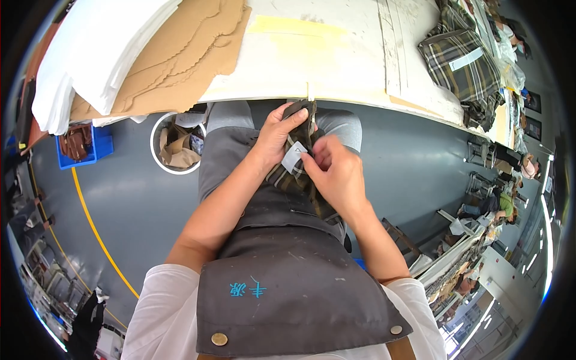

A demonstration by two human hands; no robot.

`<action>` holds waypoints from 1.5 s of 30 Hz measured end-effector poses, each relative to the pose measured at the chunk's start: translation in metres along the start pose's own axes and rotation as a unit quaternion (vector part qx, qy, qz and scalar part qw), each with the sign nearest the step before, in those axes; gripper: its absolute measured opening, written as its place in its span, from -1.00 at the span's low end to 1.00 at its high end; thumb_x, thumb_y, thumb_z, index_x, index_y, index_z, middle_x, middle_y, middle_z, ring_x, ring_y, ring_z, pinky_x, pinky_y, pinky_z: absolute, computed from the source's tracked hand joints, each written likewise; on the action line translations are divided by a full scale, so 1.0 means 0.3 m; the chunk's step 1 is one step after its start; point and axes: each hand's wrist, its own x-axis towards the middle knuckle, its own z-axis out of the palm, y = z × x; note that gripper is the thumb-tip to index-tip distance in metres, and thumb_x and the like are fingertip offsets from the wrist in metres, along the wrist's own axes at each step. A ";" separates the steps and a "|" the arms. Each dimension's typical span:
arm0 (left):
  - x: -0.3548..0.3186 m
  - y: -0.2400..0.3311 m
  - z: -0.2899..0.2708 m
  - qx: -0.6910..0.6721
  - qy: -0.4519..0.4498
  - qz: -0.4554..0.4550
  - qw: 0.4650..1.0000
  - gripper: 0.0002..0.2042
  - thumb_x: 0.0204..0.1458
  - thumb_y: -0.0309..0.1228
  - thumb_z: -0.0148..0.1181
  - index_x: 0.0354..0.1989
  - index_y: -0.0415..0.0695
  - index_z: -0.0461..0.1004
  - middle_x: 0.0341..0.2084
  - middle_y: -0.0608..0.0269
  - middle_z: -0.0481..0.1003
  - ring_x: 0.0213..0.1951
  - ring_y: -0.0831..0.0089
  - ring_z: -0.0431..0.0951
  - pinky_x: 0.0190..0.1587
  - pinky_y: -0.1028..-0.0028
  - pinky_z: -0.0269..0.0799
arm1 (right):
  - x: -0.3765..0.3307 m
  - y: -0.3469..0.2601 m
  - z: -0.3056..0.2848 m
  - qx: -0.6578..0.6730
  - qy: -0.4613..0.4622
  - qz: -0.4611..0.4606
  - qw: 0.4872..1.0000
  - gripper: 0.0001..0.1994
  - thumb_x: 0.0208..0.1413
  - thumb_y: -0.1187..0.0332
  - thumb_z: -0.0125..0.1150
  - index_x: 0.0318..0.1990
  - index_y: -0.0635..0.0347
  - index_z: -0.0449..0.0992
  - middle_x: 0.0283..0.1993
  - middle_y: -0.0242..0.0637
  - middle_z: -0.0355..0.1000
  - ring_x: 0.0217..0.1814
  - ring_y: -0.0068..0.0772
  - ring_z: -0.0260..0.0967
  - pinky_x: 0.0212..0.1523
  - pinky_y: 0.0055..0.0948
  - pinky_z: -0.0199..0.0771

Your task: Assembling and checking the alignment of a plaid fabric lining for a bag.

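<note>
A dark plaid garment piece [279, 178] lies over my lap, its upper end raised to the table's front edge. My left hand [274, 139] is closed on its dark upper edge, with the thumb on top. A white label [292, 158] with a small printed mark lies against the plaid, just below that grip. My right hand [337, 174] is closed, fingers curled, with the thumb tip at the label's right edge; it appears to pinch the label there. What lies behind the right hand's fingers is hidden.
Ahead is a white table [336, 66] with brown paper patterns [222, 57] and white sheets [129, 48] at left. Folded plaid garments [459, 60] are stacked at right. On the floor stand a white bin [157, 147] and a blue crate [103, 144]. Several people work far right.
</note>
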 end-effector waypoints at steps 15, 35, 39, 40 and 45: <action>0.052 0.014 -0.029 0.109 -0.151 -0.001 0.982 -0.62 -0.12 -0.05 0.21 -0.47 -0.18 0.42 -0.52 0.26 0.42 -0.35 0.45 0.42 0.05 0.32 0.26 | -0.030 0.080 0.030 0.118 0.035 0.058 0.991 -0.81 0.01 0.46 0.10 -0.55 0.30 0.28 -0.74 -0.30 0.20 -0.72 -0.57 0.09 -0.66 -0.50 0.13; 0.023 -0.027 -0.020 -0.015 -0.049 -0.011 0.999 -0.82 0.03 -0.32 0.12 -0.30 -0.17 0.42 -0.45 0.30 0.47 -0.40 0.60 0.47 -0.31 0.59 0.41 | 0.099 0.034 0.030 0.191 0.102 0.018 0.976 -0.88 0.00 0.42 0.17 -0.47 0.29 0.42 -0.61 -0.35 0.39 -0.64 -0.67 0.25 -0.61 -0.63 0.26; 0.029 -0.036 -0.036 -0.010 -0.031 -0.006 0.999 -0.81 0.02 -0.31 0.12 -0.30 -0.18 0.42 -0.44 0.32 0.48 -0.41 0.60 0.47 -0.32 0.60 0.41 | 0.124 0.025 0.027 0.123 0.075 -0.010 0.989 -0.89 0.00 0.43 0.17 -0.44 0.29 0.45 -0.59 -0.36 0.40 -0.61 -0.69 0.28 -0.59 -0.65 0.28; 0.028 -0.030 -0.035 -0.013 -0.051 -0.016 0.998 -0.80 0.02 -0.30 0.12 -0.31 -0.17 0.42 -0.44 0.32 0.47 -0.42 0.60 0.47 -0.32 0.59 0.42 | 0.127 0.029 0.021 0.130 0.062 0.001 0.990 -0.89 0.00 0.43 0.17 -0.43 0.30 0.45 -0.59 -0.36 0.40 -0.60 -0.70 0.29 -0.58 -0.66 0.29; 0.022 -0.013 -0.022 0.010 -0.067 -0.025 0.997 -0.80 0.01 -0.28 0.13 -0.35 -0.16 0.42 -0.48 0.34 0.46 -0.45 0.59 0.46 -0.36 0.58 0.44 | 0.137 0.044 0.009 0.187 0.023 0.052 0.981 -0.90 0.00 0.44 0.15 -0.42 0.32 0.45 -0.57 -0.38 0.42 -0.58 -0.70 0.32 -0.55 -0.68 0.31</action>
